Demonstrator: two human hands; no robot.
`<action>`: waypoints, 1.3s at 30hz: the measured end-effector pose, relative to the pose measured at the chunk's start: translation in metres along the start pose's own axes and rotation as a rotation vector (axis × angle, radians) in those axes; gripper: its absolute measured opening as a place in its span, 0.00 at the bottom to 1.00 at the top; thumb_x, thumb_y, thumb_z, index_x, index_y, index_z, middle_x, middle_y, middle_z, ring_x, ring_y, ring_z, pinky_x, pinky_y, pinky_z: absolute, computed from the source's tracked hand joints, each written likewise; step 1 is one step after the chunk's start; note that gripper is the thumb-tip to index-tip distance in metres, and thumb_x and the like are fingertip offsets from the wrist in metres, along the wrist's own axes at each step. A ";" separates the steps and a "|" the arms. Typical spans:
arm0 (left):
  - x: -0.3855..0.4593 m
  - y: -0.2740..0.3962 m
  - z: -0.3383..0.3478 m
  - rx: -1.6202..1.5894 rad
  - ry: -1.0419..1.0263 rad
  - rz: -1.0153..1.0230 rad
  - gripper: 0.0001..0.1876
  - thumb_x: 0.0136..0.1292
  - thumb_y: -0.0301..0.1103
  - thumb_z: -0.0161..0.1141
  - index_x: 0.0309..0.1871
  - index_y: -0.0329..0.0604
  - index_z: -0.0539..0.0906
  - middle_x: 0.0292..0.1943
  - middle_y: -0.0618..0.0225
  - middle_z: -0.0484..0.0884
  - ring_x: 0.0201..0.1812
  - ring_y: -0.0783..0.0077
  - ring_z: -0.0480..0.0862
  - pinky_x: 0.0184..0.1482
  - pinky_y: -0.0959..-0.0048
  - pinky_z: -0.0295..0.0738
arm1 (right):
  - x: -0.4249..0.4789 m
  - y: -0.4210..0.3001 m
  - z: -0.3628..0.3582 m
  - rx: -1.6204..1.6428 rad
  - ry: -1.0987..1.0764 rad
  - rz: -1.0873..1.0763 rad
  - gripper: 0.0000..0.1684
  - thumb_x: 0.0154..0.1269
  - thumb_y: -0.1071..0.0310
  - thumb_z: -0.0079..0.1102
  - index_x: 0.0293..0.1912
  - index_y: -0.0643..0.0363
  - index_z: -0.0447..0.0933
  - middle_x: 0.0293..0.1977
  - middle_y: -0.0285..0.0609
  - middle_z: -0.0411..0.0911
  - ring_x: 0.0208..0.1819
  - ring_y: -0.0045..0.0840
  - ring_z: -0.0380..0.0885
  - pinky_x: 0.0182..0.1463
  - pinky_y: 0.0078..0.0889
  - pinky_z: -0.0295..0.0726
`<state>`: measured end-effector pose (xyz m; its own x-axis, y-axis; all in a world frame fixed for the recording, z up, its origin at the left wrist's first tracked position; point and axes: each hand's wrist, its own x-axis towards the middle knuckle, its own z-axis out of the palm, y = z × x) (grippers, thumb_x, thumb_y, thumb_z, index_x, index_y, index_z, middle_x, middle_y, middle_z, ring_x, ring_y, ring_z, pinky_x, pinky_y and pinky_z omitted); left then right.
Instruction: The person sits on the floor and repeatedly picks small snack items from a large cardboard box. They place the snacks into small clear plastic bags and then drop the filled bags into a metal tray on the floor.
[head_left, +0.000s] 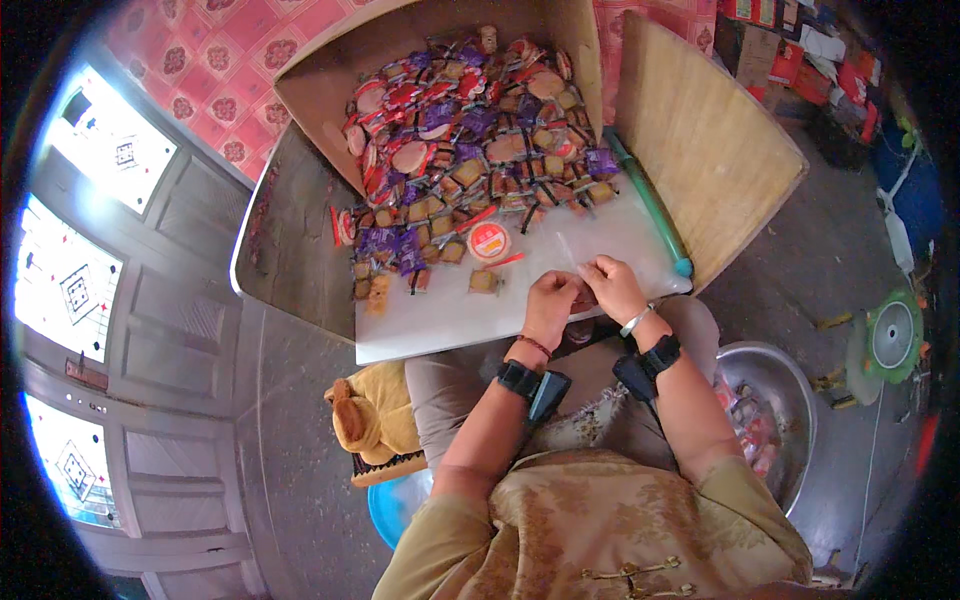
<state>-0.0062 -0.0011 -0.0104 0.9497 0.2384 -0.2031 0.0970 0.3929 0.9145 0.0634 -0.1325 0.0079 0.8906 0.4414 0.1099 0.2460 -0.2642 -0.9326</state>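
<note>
My left hand (553, 301) and my right hand (616, 286) are close together at the front edge of a white board (435, 330). Their fingertips pinch what looks like a thin clear plastic bag, mostly hidden by the fingers. Something dark reddish shows below, between the hands. Clear plastic bags (645, 255) lie flat on the board beyond my right hand. Left of my hands are a single wrapped square biscuit (484, 282) and a round packet with a red and white label (489, 241). Behind them spreads a heap of small wrapped snacks (465, 142).
A tilted cardboard box (322, 82) surrounds the heap's back. A green tube (651, 202) lies along the right side, beside a wooden panel (697, 150). A metal basin (799, 420) with packets stands at my right; a plush-covered seat (390, 409) and blue basin (381, 510) at my left.
</note>
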 end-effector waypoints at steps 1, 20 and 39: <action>0.001 0.000 0.002 0.057 0.017 0.001 0.08 0.67 0.26 0.57 0.45 0.31 0.77 0.38 0.62 0.83 0.37 0.70 0.85 0.46 0.69 0.84 | 0.002 0.009 0.002 0.004 -0.006 -0.001 0.16 0.67 0.60 0.60 0.33 0.66 0.76 0.26 0.55 0.78 0.29 0.37 0.79 0.35 0.38 0.76; -0.005 0.012 0.000 0.195 0.202 0.115 0.06 0.64 0.26 0.57 0.39 0.33 0.73 0.31 0.61 0.80 0.27 0.66 0.83 0.29 0.64 0.86 | 0.002 0.017 -0.001 0.179 0.221 0.033 0.15 0.69 0.64 0.59 0.30 0.66 0.73 0.19 0.42 0.75 0.20 0.23 0.72 0.26 0.32 0.71; -0.006 0.025 -0.097 1.488 0.554 0.436 0.21 0.56 0.35 0.64 0.55 0.48 0.78 0.53 0.60 0.80 0.56 0.51 0.76 0.57 0.52 0.70 | 0.001 0.013 0.009 -0.117 0.349 -0.224 0.07 0.60 0.71 0.62 0.31 0.63 0.74 0.27 0.51 0.77 0.29 0.44 0.78 0.34 0.39 0.76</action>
<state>-0.0380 0.0933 -0.0198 0.7966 0.4929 0.3500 0.3610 -0.8522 0.3787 0.0641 -0.1274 -0.0068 0.8814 0.1875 0.4336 0.4717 -0.2989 -0.8296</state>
